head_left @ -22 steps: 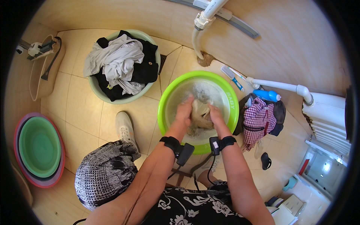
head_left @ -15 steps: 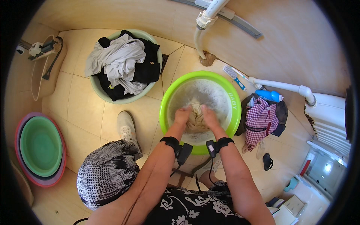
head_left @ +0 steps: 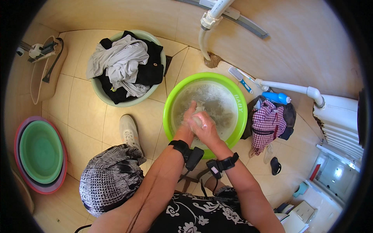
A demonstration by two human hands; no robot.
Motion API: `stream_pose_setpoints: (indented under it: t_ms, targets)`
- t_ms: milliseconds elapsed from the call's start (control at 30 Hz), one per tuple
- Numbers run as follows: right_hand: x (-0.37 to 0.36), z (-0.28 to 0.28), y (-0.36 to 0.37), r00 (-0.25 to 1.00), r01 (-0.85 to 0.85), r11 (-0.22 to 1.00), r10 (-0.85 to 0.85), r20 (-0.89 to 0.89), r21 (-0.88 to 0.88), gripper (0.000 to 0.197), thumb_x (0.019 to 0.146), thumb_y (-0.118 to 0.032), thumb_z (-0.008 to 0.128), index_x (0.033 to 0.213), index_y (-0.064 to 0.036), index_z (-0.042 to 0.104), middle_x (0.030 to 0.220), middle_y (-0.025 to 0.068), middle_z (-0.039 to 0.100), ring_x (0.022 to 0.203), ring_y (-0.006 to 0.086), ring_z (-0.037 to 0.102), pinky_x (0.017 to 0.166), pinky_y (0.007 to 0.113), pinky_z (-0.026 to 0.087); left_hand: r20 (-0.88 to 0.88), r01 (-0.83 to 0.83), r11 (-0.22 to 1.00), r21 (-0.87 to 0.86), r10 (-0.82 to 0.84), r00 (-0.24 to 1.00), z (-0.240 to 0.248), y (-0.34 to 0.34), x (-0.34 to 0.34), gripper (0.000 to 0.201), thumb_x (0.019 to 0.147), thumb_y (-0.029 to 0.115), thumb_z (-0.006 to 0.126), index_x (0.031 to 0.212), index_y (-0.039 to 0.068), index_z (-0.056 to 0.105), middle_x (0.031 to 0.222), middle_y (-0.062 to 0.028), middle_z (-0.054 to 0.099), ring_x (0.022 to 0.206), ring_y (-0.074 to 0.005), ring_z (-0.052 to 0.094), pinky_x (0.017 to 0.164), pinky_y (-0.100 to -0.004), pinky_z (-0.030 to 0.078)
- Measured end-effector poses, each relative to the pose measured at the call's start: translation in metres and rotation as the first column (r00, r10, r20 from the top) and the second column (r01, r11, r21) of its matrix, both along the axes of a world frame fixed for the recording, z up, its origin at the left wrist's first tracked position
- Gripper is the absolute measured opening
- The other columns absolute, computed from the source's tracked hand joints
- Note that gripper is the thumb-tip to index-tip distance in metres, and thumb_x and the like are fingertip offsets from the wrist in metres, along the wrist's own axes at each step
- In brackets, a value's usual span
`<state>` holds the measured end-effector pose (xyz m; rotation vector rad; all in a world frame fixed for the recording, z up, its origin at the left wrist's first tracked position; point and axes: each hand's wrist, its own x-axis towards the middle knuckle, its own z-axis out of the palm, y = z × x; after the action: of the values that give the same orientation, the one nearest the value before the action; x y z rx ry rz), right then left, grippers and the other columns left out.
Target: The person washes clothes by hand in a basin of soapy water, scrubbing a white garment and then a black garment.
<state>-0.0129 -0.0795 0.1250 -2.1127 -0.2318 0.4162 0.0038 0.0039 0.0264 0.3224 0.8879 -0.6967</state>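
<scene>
A lime-green basin (head_left: 168, 99) of cloudy, sudsy water (head_left: 223, 103) stands on the floor before me. Over its near left part my two hands are pressed together. My right hand (head_left: 206, 127) is closed round a bunched beige cloth (head_left: 197, 121), a pale bit of which shows between its fingers and thumb. My left hand (head_left: 188, 115) grips the same cloth from the left, its fingers pointing to the far side. Most of the cloth is hidden by the hands. Each wrist wears a black strap with a small box.
Left of the basin, a pale green tub (head_left: 97, 91) holds grey and black clothes (head_left: 128, 64). Stacked basins (head_left: 42, 151) lie far left. To the right are a scrubbing brush (head_left: 241, 79), a blue bottle (head_left: 276, 97), checked clothing (head_left: 266, 120) and a white pipe (head_left: 287, 86) along the wall.
My hands, apart on the spread cloth in the water before, have come together at the basin's left. The right hand moved left; the cloth is now bunched between them.
</scene>
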Motion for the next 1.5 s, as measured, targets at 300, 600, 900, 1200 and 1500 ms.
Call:
stream_pose_setpoints:
  t_ms: [300, 600, 900, 1200, 1500]
  targets:
    - [0.024, -0.112, -0.089, 0.482, 0.749, 0.653, -0.651, -0.587, -0.11, 0.039, 0.092, -0.037, 0.041, 0.11, -0.0052, 0.056, 0.108, 0.0274, 0.055, 0.101, 0.039, 0.053, 0.087, 0.042, 0.041, 0.148, -0.143, 0.978, 0.15, 0.121, 0.982, 0.014, 0.005, 0.021, 0.043, 0.092, 0.035, 0.051, 0.112, -0.002, 0.051, 0.109, -0.0149, 0.057, 0.096, -0.0271, 0.058, 0.083, -0.0412, 0.049]
    - [0.012, -0.106, -0.079, 0.696, 0.414, 0.741, -0.632, -0.34, -0.528, 0.043, 0.093, -0.036, 0.041, 0.116, -0.0035, 0.056, 0.12, 0.0217, 0.054, 0.108, 0.0417, 0.049, 0.095, 0.04, 0.037, -0.191, 0.222, 0.866, 0.448, -0.149, 0.97, -0.007, 0.011, -0.001, 0.042, 0.09, 0.025, 0.051, 0.118, -0.006, 0.046, 0.112, -0.0191, 0.054, 0.095, -0.0286, 0.056, 0.074, -0.0394, 0.048]
    - [0.009, 0.015, 0.004, 0.999, 0.0, 0.999, -0.002, -0.038, -0.049, 0.023, 0.084, -0.025, 0.061, 0.098, -0.0074, 0.06, 0.094, 0.0162, 0.057, 0.089, 0.0341, 0.056, 0.078, 0.036, 0.046, 0.015, -0.16, 0.987, 0.028, 0.159, 0.987, -0.014, -0.003, -0.005, 0.034, 0.091, 0.031, 0.045, 0.111, 0.005, 0.051, 0.103, -0.0105, 0.056, 0.089, -0.0239, 0.055, 0.075, -0.0371, 0.047]
    - [0.016, -0.025, -0.009, 0.981, 0.18, 0.928, -0.192, -0.005, -0.326, 0.028, 0.089, -0.032, 0.051, 0.095, -0.0045, 0.054, 0.087, 0.0223, 0.057, 0.082, 0.0427, 0.055, 0.071, 0.047, 0.045, -0.061, 0.08, 0.976, 0.202, -0.069, 0.996, 0.016, 0.0, -0.001, 0.052, 0.092, 0.046, 0.043, 0.113, -0.001, 0.053, 0.104, -0.0137, 0.058, 0.087, -0.0253, 0.058, 0.072, -0.0385, 0.048]
    - [0.03, -0.097, -0.085, 0.852, 0.271, 0.944, -0.327, -0.409, -0.19, 0.046, 0.093, -0.042, 0.038, 0.105, -0.0041, 0.061, 0.116, 0.0195, 0.057, 0.104, 0.0347, 0.055, 0.089, 0.041, 0.041, 0.013, 0.155, 0.966, 0.208, -0.161, 0.987, 0.047, -0.014, 0.013, 0.026, 0.093, 0.026, 0.048, 0.105, 0.004, 0.056, 0.091, -0.0095, 0.062, 0.078, -0.0248, 0.061, 0.071, -0.0354, 0.051]
